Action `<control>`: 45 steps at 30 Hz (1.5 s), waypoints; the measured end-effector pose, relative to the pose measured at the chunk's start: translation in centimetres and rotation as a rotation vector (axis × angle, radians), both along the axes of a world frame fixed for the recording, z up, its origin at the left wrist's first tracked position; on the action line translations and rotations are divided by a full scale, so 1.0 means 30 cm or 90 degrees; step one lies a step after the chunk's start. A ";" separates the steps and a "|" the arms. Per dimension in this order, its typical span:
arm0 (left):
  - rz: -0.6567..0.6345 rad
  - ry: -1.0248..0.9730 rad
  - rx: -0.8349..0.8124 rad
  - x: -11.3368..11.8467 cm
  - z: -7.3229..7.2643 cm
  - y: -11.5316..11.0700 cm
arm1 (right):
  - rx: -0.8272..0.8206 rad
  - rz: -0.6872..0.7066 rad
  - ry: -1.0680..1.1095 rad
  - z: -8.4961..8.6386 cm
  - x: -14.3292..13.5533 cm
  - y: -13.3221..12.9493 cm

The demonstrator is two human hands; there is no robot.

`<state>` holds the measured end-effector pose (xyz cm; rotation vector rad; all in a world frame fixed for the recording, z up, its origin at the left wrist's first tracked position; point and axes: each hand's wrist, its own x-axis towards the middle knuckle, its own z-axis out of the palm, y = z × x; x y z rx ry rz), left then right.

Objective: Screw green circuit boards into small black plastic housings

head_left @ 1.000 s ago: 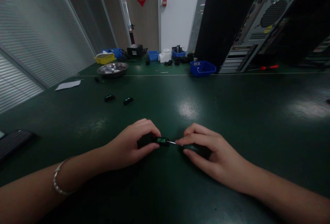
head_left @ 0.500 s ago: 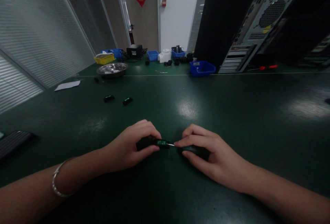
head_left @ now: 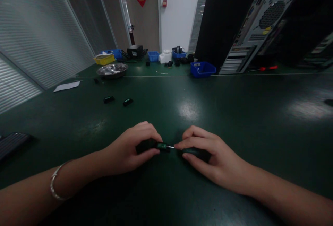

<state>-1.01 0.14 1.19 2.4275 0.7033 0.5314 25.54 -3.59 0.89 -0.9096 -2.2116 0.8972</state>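
Observation:
Near the middle of the green table, my left hand [head_left: 140, 144] pinches a small black module with a green circuit board [head_left: 162, 146] between thumb and fingers. My right hand [head_left: 208, 149] is closed on a dark-handled screwdriver [head_left: 196, 153], which lies roughly level. Its thin metal shaft points left and reaches the right end of the module. Whether the tip touches or enters it is too small to tell. Beyond my left hand, two similar black pieces lie on the table, one on the left [head_left: 109, 99] and one on the right [head_left: 128, 102].
A metal bowl [head_left: 112, 70], a yellow tray [head_left: 104, 59] and a blue bin [head_left: 203, 69] stand farther back. A large black computer case [head_left: 223, 21] rises at the back right, near a red-handled tool [head_left: 269, 68]. A keyboard [head_left: 15, 144] lies at the left edge.
The whole view has shifted slightly. Both hands keep the same hold on the module and the screwdriver, with no other clear movement.

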 end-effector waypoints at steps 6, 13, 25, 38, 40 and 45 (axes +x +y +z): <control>0.018 0.012 0.079 0.001 -0.013 -0.014 | 0.002 0.001 -0.018 -0.002 -0.003 0.001; 0.033 -0.001 0.073 0.006 -0.015 -0.020 | -0.022 0.003 0.022 -0.003 -0.001 0.006; 0.026 0.048 -0.012 0.009 -0.014 -0.015 | -0.023 -0.033 0.079 -0.007 0.012 0.013; -0.027 -0.012 -0.098 0.007 -0.002 -0.012 | -0.004 -0.026 0.062 -0.004 0.007 0.009; -0.043 -0.027 -0.109 0.007 0.004 -0.015 | -0.007 -0.025 0.060 -0.003 0.007 0.007; -0.121 -0.005 -0.105 0.004 0.025 -0.020 | -0.001 -0.027 0.062 0.002 0.007 0.003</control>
